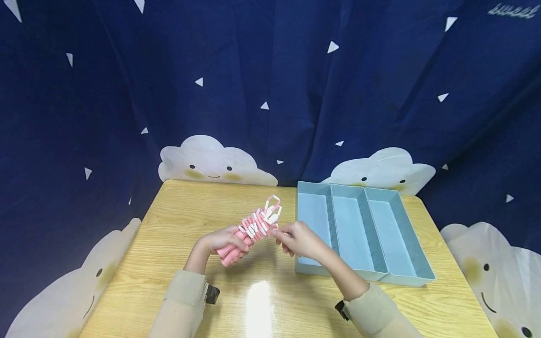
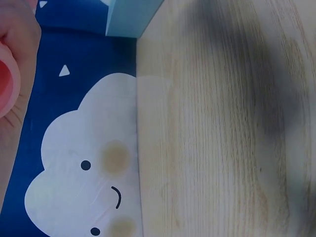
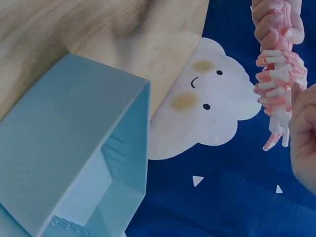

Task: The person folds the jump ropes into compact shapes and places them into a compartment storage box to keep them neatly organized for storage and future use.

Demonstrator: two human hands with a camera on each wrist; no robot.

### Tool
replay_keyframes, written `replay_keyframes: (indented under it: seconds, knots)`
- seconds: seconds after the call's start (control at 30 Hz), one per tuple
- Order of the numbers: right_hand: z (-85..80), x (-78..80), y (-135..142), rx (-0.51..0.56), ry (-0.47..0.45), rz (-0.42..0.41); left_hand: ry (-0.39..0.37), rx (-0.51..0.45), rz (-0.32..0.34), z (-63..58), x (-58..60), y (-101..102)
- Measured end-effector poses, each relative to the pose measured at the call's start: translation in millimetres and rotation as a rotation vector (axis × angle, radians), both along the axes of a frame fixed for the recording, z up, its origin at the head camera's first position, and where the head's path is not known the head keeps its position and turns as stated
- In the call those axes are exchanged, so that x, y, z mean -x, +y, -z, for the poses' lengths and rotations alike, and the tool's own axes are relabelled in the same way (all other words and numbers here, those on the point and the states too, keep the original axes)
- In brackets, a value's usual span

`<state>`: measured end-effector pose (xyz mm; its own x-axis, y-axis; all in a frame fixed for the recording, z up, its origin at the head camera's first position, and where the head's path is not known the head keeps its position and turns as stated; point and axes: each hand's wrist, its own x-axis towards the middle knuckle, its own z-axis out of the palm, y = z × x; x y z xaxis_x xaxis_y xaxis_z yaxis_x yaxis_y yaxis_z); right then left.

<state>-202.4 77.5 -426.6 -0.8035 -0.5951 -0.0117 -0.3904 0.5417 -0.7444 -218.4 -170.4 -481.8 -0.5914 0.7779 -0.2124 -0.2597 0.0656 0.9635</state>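
Note:
A beaded jump rope (image 1: 257,224) in pink and white is wound into a bundle, with a small loop standing out at its far end. My left hand (image 1: 230,239) grips its pink handles, whose ends point down toward me. In the left wrist view, only the round end of one pink handle (image 2: 7,81) shows at the edge. My right hand (image 1: 301,239) is at the bundle's right side, its curled fingertips pinching the beaded cord. The right wrist view has the wound beads (image 3: 280,81) hanging below the left hand, partly covered by the right hand (image 3: 305,133).
A light blue tray (image 1: 334,230) with three long compartments stands on the right of the wooden table (image 1: 203,206), close beside my right forearm. Behind the table hangs a dark blue curtain (image 1: 236,61) with white clouds and triangles.

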Motion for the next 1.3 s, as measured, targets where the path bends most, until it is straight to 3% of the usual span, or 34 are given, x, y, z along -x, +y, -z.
replay_keyframes:
  seconds: [0.33,0.67,1.0,1.3]
  knots:
    - [-19.4,9.6,3.0,-0.138,0.029,-0.248,-0.043,0.06,0.004,1.0,-3.7,-1.5]
    - [-31.5,16.0,2.8,-0.148,-0.034,-0.297,-0.091,0.072,0.013,-1.6,-6.3,1.4]
    - [-35.1,20.6,5.3,-0.152,-0.131,-0.342,-0.144,0.015,0.095,-6.3,-9.0,3.4]
    - [-35.2,26.4,13.2,-0.094,-0.301,-0.517,-0.145,0.035,0.118,-6.6,-11.7,4.6]
